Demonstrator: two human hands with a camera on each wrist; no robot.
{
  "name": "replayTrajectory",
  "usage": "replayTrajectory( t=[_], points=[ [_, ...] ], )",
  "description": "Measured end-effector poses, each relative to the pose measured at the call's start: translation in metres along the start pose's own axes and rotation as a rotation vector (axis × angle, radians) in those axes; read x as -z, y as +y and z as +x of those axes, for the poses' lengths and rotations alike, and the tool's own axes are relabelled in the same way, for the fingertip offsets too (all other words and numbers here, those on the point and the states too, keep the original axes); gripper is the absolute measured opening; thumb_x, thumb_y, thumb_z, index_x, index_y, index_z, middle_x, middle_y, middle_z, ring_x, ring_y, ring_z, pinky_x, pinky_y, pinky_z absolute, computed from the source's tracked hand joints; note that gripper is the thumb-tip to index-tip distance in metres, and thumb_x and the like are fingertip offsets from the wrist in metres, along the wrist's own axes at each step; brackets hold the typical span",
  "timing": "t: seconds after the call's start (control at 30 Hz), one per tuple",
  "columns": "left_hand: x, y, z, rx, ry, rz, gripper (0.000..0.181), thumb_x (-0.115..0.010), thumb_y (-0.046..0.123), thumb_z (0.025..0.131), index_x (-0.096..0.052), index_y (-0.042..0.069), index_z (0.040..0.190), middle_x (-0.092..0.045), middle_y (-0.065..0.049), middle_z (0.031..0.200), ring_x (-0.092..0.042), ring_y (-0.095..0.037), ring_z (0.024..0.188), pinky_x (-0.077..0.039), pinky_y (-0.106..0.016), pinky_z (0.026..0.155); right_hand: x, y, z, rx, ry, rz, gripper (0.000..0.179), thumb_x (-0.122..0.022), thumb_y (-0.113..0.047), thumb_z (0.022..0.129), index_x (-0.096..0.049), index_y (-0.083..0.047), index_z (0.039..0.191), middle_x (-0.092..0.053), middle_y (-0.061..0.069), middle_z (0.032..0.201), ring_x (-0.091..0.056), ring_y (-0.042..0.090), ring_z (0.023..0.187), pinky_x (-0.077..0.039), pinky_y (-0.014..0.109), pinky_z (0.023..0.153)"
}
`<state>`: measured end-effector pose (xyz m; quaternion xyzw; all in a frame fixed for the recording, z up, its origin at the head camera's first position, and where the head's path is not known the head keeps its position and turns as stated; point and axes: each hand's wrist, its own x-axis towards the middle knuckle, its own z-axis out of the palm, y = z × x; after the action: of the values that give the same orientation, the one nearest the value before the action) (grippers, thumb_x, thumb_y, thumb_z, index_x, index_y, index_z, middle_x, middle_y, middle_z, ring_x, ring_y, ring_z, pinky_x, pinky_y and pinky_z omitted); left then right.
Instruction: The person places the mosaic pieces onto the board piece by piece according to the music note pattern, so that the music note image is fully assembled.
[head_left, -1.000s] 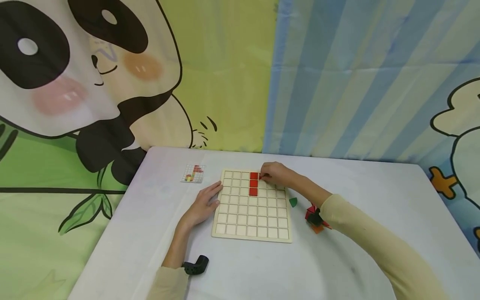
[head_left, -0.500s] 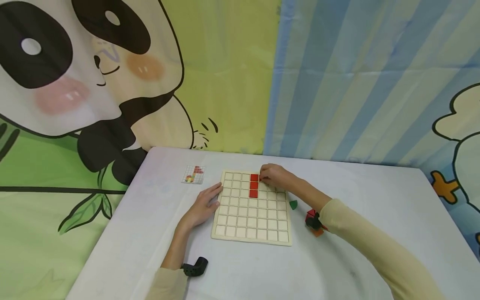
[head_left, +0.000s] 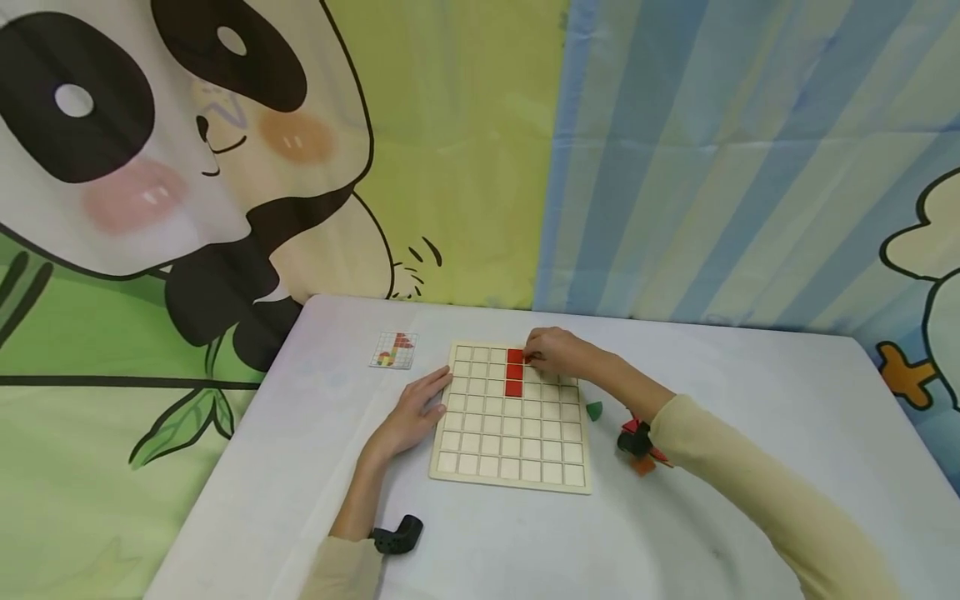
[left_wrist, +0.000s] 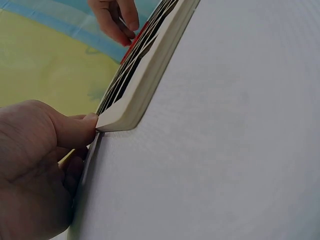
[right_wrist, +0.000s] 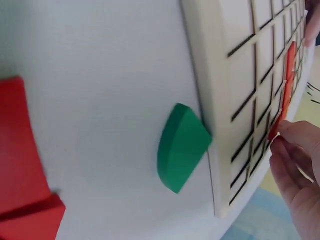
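A pale wooden grid board [head_left: 510,485] lies on the white table. Three red square blocks [head_left: 513,371] stand in a column in its upper part. My right hand [head_left: 558,352] is over the top of the board, its thumb and fingertips pinching a small red block [right_wrist: 274,129] just right of that column; the fingers hide most of the block. At the board's left edge rests my left hand [head_left: 408,417], fingers extended. Its thumb touches the board's corner in the left wrist view. A green quarter-round block [right_wrist: 184,147] lies close beside the board's right edge.
A small card [head_left: 393,350] with a coloured grid picture lies beyond the board's upper left. Several loose blocks, red [right_wrist: 20,150] and orange [head_left: 642,465], lie under the right wrist. Behind the table's far edge hangs a printed curtain [head_left: 465,150].
The head view has shifted slightly, moving everything a little right in the picture. Both hands hold nearly the same places on the board, the right fingertips still at the red block.
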<state>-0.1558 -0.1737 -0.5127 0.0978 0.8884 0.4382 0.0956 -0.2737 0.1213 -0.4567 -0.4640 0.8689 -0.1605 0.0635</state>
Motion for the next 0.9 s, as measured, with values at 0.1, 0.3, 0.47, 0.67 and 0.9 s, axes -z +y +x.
replayTrajectory(
  t=[0.1, 0.3, 0.47, 0.67, 0.9],
  points=[
    [0.000, 0.001, 0.000, 0.012, -0.005, 0.008, 0.055, -0.055, 0.003, 0.103, -0.043, 0.003, 0.156, -0.029, -0.010, 0.170, -0.019, -0.039, 0.157, -0.021, -0.063, 0.125, 0.009, -0.004, -0.008, -0.020, 0.021, 0.042, 0.018, -0.072, -0.001, 0.093, -0.075, 0.006, 0.110, -0.069, 0.018, 0.106, -0.069, 0.030, 0.094, -0.060, 0.037, 0.081],
    [-0.001, 0.002, -0.001, 0.013, 0.006, -0.001, 0.055, -0.055, 0.003, 0.103, -0.043, 0.003, 0.156, -0.030, -0.011, 0.170, -0.020, -0.039, 0.157, -0.021, -0.062, 0.125, 0.033, -0.017, -0.042, -0.081, 0.075, 0.074, 0.028, -0.073, -0.001, 0.093, -0.071, 0.007, 0.120, -0.070, 0.019, 0.117, -0.069, 0.034, 0.104, -0.060, 0.043, 0.086],
    [-0.003, 0.004, 0.001, 0.006, 0.012, -0.016, 0.055, -0.054, 0.002, 0.103, -0.042, 0.003, 0.157, -0.030, -0.011, 0.170, -0.021, -0.039, 0.157, -0.021, -0.062, 0.125, 0.048, -0.029, -0.092, -0.155, 0.077, 0.027, 0.036, -0.077, -0.006, 0.092, -0.070, 0.002, 0.126, -0.069, 0.016, 0.123, -0.066, 0.034, 0.113, -0.060, 0.047, 0.092],
    [-0.005, 0.006, 0.002, 0.006, 0.009, 0.002, 0.055, -0.055, 0.004, 0.103, -0.042, 0.004, 0.157, -0.030, -0.011, 0.170, -0.020, -0.039, 0.157, -0.021, -0.062, 0.125, 0.048, -0.042, -0.153, -0.260, 0.077, -0.003, 0.047, -0.083, -0.009, 0.086, -0.068, 0.000, 0.129, -0.068, 0.015, 0.125, -0.066, 0.034, 0.113, -0.062, 0.043, 0.087],
    [-0.001, 0.003, 0.001, 0.015, 0.006, 0.027, 0.055, -0.054, 0.004, 0.104, -0.042, 0.004, 0.157, -0.029, -0.011, 0.170, -0.019, -0.040, 0.157, -0.021, -0.064, 0.125, 0.021, -0.047, -0.198, -0.237, 0.144, -0.126, 0.051, -0.089, -0.010, 0.078, -0.070, -0.005, 0.125, -0.067, 0.013, 0.124, -0.068, 0.030, 0.106, -0.063, 0.033, 0.074]
  ],
)
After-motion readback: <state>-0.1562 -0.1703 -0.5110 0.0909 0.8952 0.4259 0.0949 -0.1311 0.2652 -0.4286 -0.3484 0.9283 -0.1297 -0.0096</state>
